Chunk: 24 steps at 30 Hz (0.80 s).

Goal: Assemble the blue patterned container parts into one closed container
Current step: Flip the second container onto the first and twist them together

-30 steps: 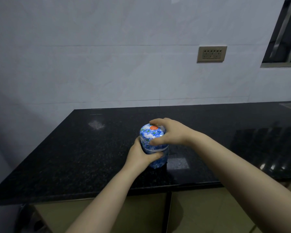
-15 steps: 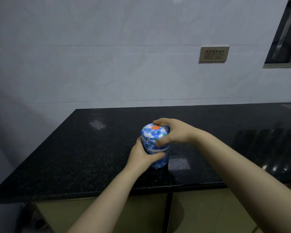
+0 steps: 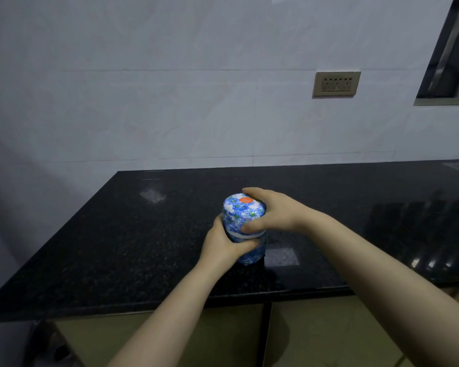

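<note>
Two hands hold one blue jar [image 3: 243, 229] on the black worktop [image 3: 133, 234]. Right hand [image 3: 270, 213] grips its lid [image 3: 243, 213] from 3 o'clock; left hand [image 3: 223, 243] wraps the bottom part from 8 o'clock.

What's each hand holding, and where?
Left hand wraps the container body at its side; right hand has its grip on the lid.

Bare black counter [image 3: 117, 247] all around, free for passing on every side, blocked only at the middle by the jar [image 3: 243, 221] clasped between left hand [image 3: 221, 246] and right hand [image 3: 270, 214].
</note>
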Available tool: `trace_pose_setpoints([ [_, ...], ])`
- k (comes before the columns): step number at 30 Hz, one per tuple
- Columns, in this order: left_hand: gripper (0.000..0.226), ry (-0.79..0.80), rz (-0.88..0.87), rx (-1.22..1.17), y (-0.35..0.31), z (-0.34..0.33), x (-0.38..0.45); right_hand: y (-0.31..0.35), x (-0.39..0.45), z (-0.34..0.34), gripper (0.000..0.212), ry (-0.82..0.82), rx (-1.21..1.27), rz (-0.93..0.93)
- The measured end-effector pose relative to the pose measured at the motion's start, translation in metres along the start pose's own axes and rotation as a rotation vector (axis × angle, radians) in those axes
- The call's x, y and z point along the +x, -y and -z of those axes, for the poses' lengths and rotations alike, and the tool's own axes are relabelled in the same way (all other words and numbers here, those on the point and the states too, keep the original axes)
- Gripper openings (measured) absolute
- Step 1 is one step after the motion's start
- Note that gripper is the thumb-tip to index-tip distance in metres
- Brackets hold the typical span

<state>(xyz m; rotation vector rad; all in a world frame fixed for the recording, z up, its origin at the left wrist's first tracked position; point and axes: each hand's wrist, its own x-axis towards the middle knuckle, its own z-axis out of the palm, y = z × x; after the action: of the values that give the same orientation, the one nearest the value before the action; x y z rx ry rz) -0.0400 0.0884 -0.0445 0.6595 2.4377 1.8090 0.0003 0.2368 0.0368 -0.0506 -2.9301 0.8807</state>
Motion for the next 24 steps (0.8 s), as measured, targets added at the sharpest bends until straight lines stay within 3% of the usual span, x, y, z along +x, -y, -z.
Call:
trace_pose_setpoints([
  [4, 0.076, 0.004, 0.005, -0.004, 0.000, 0.000, 0.000, 0.002, 0.001, -0.002, 0.094, -0.018, -0.105, -0.018],
  [11, 0.079, -0.010, -0.003, 0.007, -0.001, 0.000, -0.001, 0.011, 0.003, 0.008, 0.093, 0.048, -0.067, -0.033],
  [19, 0.089, 0.034, 0.017, -0.029, -0.002, 0.002, -0.002, 0.024, 0.001, 0.007, 0.089, -0.007, -0.383, -0.064],
  [21, 0.088, 0.039, 0.018, -0.033, -0.002, 0.002, -0.002, 0.024, 0.003, 0.008, 0.093, 0.047, -0.324, -0.069],
  [24, 0.088, 0.035, 0.009, -0.034, -0.002, 0.002, -0.003, 0.022, 0.003, 0.015, 0.091, 0.187, 0.016, -0.072],
])
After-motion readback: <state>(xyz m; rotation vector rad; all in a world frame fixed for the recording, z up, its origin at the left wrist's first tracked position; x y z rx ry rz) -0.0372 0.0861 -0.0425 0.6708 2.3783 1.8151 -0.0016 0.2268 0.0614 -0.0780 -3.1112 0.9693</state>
